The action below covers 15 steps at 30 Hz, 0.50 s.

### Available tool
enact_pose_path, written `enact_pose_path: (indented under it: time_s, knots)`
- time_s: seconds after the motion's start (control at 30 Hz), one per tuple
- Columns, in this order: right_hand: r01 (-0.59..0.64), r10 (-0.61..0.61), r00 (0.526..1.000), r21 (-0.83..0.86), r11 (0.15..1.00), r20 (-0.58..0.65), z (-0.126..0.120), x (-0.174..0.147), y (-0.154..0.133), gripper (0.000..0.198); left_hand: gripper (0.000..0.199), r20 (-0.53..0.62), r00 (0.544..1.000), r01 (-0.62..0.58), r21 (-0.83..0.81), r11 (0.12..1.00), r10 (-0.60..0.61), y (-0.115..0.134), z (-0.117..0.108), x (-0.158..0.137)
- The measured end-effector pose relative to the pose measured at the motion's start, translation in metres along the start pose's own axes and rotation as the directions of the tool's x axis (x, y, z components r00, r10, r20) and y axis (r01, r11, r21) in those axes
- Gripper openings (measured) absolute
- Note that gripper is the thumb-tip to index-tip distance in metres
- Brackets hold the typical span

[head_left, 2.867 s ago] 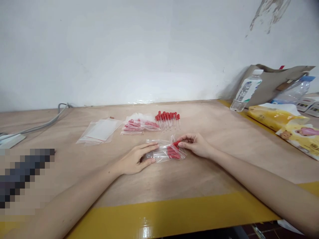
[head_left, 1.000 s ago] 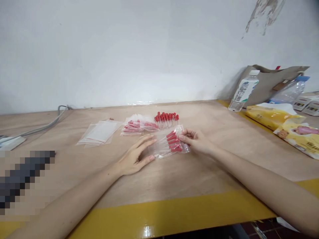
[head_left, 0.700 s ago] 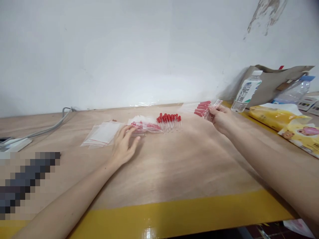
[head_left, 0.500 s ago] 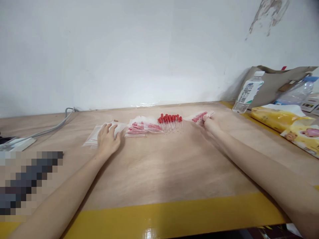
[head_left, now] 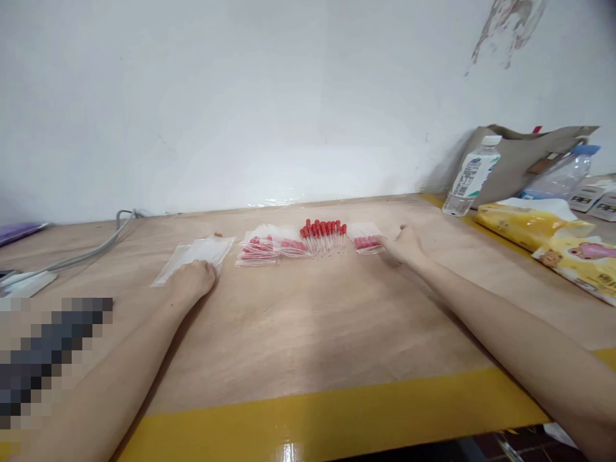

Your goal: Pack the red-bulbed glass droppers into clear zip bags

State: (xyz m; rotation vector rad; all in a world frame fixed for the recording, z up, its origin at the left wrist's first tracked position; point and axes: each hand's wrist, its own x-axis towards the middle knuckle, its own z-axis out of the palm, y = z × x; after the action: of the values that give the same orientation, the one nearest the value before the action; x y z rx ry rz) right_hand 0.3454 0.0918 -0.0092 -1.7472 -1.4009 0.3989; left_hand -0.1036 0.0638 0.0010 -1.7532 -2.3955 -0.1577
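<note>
My left hand (head_left: 191, 280) is closed, its fingers curled under at the near edge of a stack of flat clear zip bags (head_left: 195, 253). Whatever those fingers pinch, if anything, is hidden. My right hand (head_left: 407, 245) has its fingers apart, the tip of one at the right edge of a small zip bag (head_left: 364, 239) that holds red-bulbed droppers and lies flat. Loose droppers (head_left: 323, 237) with red bulbs and thin clear tubes lie fanned in the middle. To their left, filled zip bags (head_left: 260, 247) with red ends showing overlap one another.
A grey cable (head_left: 108, 244) runs along the left. At the right stand a clear bottle (head_left: 471, 176), a grey bag (head_left: 514, 160), a blue-capped bottle (head_left: 565, 173) and yellow tissue packs (head_left: 529, 224). Yellow tape (head_left: 308, 410) borders the near table edge.
The small filled bag has gone from my right hand's grasp to lying flat beside the loose droppers, and that hand has opened. My left hand has moved nearer and curled its fingers.
</note>
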Motion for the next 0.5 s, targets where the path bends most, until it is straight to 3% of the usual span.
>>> enact_pose_path:
  time_s: [0.07,0.17,0.27,0.37,0.43,0.5]
  knots:
    - [0.044,-0.052,0.998,-0.195,0.98,-0.038,-0.004,-0.005,-0.009,0.047,0.04,-0.018,0.999,0.03,0.005,1.0,-0.03,0.001,-0.003,-0.001]
    - [0.2,-0.179,0.978,-0.225,0.954,0.109,0.004,-0.012,-0.024,0.021,0.041,-0.072,0.996,0.057,-0.008,0.998,-0.057,0.002,-0.012,-0.003]
    - [0.317,-0.277,0.943,-0.242,0.917,0.184,0.022,-0.01,-0.035,0.015,0.042,-0.178,0.983,0.043,-0.042,0.998,-0.05,0.01,-0.028,-0.009]
    - [0.302,-0.264,0.95,-0.287,0.909,0.164,0.037,-0.003,-0.045,0.021,0.041,-0.336,0.932,-0.174,-0.08,0.982,0.138,0.028,-0.043,-0.028]
    - [0.263,-0.226,0.963,-0.332,0.906,0.146,0.044,0.002,-0.053,0.027,0.041,-0.445,0.764,-0.565,-0.112,0.818,0.467,0.045,-0.047,-0.048]
    - [0.214,-0.169,0.974,-0.381,0.899,0.149,0.049,0.006,-0.06,0.031,0.04,-0.42,0.603,-0.78,-0.132,0.612,0.678,0.063,-0.044,-0.071]
